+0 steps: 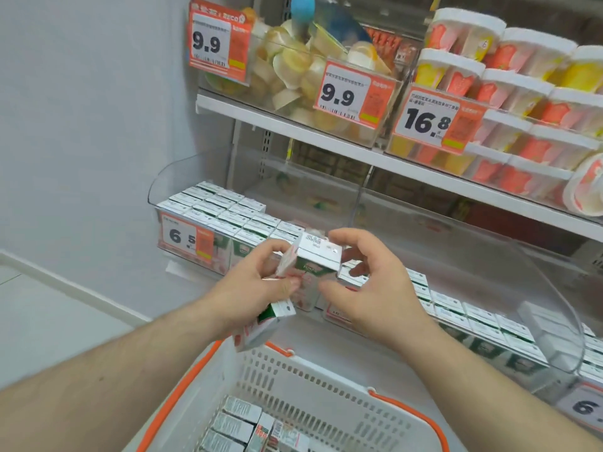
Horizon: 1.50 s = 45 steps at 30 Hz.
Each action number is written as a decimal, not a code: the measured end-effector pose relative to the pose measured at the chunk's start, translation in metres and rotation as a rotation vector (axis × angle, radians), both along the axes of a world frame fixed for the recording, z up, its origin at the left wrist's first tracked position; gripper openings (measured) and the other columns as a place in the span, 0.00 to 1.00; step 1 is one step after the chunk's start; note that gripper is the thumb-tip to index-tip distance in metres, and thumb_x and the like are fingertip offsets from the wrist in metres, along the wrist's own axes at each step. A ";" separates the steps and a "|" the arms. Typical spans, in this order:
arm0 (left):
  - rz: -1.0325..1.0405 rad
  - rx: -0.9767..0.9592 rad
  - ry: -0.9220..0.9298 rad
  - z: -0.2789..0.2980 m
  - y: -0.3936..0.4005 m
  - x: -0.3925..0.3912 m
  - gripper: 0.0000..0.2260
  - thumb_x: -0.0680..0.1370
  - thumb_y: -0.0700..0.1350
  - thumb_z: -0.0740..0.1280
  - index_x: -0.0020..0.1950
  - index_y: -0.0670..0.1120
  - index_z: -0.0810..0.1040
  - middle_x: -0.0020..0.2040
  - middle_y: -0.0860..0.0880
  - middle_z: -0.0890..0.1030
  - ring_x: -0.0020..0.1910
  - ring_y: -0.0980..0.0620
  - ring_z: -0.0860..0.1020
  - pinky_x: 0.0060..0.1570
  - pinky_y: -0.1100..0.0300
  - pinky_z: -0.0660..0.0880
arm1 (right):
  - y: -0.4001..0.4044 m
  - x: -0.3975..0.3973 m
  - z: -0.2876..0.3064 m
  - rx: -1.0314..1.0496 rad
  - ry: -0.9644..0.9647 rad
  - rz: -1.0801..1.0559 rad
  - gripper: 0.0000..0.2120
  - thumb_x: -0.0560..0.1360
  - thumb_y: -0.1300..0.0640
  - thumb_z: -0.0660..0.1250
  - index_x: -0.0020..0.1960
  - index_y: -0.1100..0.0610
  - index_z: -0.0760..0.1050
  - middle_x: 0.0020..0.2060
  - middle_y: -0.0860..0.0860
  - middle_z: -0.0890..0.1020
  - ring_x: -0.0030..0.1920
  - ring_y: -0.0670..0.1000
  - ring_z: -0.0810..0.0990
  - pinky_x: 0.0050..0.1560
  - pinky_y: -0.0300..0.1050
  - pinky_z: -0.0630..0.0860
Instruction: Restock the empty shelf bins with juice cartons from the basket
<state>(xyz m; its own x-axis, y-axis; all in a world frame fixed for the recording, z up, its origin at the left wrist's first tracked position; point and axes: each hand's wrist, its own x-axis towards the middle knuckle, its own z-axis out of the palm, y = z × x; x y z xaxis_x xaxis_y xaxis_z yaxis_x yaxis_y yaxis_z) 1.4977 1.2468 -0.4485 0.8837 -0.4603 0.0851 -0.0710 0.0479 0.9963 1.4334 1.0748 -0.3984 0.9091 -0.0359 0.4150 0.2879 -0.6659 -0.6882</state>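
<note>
Basket (329,380) holds cartons (235,425); bins (182,177) mostly full.

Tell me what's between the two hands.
In the head view, a juice carton sits between the left hand and right hand; the left hand also grips a lower carton.

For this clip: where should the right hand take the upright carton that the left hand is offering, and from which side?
Probably across its two free side faces just under the flat top, coming from the right. The upright carton stands with its top up; the left hand already covers its left side and also pinches a second carton, while the right hand is open beside it.
</note>
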 end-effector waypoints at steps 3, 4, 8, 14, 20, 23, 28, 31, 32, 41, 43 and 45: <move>0.088 -0.039 -0.032 0.003 0.003 0.003 0.17 0.76 0.33 0.68 0.58 0.51 0.74 0.49 0.47 0.85 0.45 0.48 0.82 0.48 0.52 0.78 | 0.012 0.012 0.001 -0.007 -0.066 -0.045 0.27 0.64 0.51 0.78 0.60 0.41 0.72 0.47 0.39 0.74 0.39 0.40 0.74 0.41 0.28 0.68; 0.107 -0.046 -0.037 0.004 0.005 0.004 0.17 0.76 0.33 0.68 0.58 0.51 0.74 0.50 0.46 0.85 0.46 0.47 0.82 0.50 0.50 0.77 | 0.017 0.015 0.002 -0.026 -0.082 -0.047 0.29 0.64 0.51 0.79 0.60 0.41 0.71 0.48 0.39 0.73 0.40 0.42 0.74 0.41 0.28 0.68; 0.140 -0.042 -0.043 0.007 0.010 0.008 0.19 0.76 0.31 0.66 0.54 0.56 0.75 0.46 0.48 0.85 0.45 0.47 0.82 0.49 0.50 0.77 | 0.038 0.032 0.005 -0.143 -0.126 -0.064 0.31 0.62 0.35 0.69 0.64 0.40 0.70 0.55 0.37 0.71 0.53 0.38 0.73 0.51 0.32 0.71; 0.247 0.032 0.012 0.003 0.016 0.022 0.13 0.75 0.41 0.71 0.52 0.56 0.74 0.41 0.51 0.85 0.39 0.55 0.82 0.42 0.57 0.75 | 0.058 0.075 0.022 -0.358 0.070 -0.062 0.12 0.70 0.45 0.66 0.51 0.49 0.74 0.45 0.48 0.80 0.47 0.53 0.78 0.47 0.49 0.77; 0.480 0.175 0.121 -0.002 0.021 0.045 0.12 0.73 0.52 0.72 0.40 0.43 0.82 0.31 0.49 0.80 0.32 0.51 0.77 0.37 0.60 0.72 | 0.045 0.153 0.051 -0.348 0.065 -0.262 0.16 0.71 0.47 0.64 0.56 0.52 0.74 0.44 0.48 0.80 0.46 0.54 0.78 0.44 0.46 0.72; 0.442 0.186 0.251 -0.003 0.016 0.048 0.19 0.74 0.60 0.69 0.39 0.43 0.83 0.34 0.48 0.81 0.38 0.49 0.79 0.45 0.57 0.73 | 0.041 0.204 0.036 -0.423 0.334 -0.324 0.18 0.71 0.48 0.65 0.59 0.54 0.74 0.48 0.52 0.78 0.46 0.56 0.77 0.43 0.44 0.71; 0.475 0.208 0.310 -0.005 0.010 0.057 0.21 0.76 0.55 0.68 0.27 0.46 0.70 0.30 0.45 0.68 0.32 0.49 0.68 0.40 0.57 0.69 | 0.046 0.235 0.007 -0.197 0.692 -0.244 0.12 0.71 0.54 0.69 0.52 0.56 0.79 0.47 0.54 0.78 0.40 0.53 0.77 0.37 0.45 0.74; 0.484 0.200 0.307 -0.007 0.009 0.061 0.19 0.76 0.54 0.68 0.29 0.46 0.69 0.31 0.45 0.70 0.32 0.48 0.69 0.40 0.56 0.70 | 0.044 0.242 0.000 -0.090 0.761 -0.159 0.12 0.72 0.53 0.67 0.54 0.56 0.78 0.49 0.53 0.73 0.44 0.54 0.73 0.45 0.47 0.70; 0.475 0.199 0.302 -0.006 0.010 0.061 0.18 0.76 0.54 0.68 0.32 0.45 0.70 0.32 0.44 0.70 0.33 0.48 0.70 0.40 0.56 0.70 | 0.042 0.244 -0.002 -0.007 0.762 -0.154 0.12 0.71 0.51 0.67 0.52 0.55 0.77 0.50 0.54 0.74 0.43 0.54 0.72 0.45 0.49 0.69; 0.469 0.204 0.271 -0.012 0.009 0.059 0.20 0.77 0.57 0.67 0.28 0.48 0.78 0.29 0.46 0.72 0.30 0.49 0.72 0.43 0.54 0.76 | 0.031 0.251 -0.009 0.297 0.926 -0.116 0.29 0.71 0.33 0.64 0.54 0.59 0.73 0.35 0.52 0.77 0.29 0.51 0.76 0.34 0.43 0.72; 0.471 0.178 0.279 -0.011 0.009 0.057 0.22 0.79 0.59 0.63 0.30 0.49 0.80 0.26 0.49 0.73 0.28 0.49 0.73 0.41 0.56 0.75 | 0.035 0.243 -0.006 0.181 0.918 -0.101 0.33 0.73 0.30 0.60 0.64 0.56 0.71 0.52 0.54 0.81 0.46 0.54 0.80 0.47 0.49 0.74; 0.478 0.133 0.326 -0.009 0.011 0.053 0.25 0.81 0.61 0.57 0.33 0.48 0.82 0.30 0.49 0.80 0.32 0.49 0.78 0.40 0.57 0.74 | 0.044 0.233 0.000 -0.053 0.861 -0.095 0.35 0.77 0.29 0.53 0.75 0.50 0.64 0.72 0.53 0.69 0.68 0.57 0.71 0.64 0.56 0.66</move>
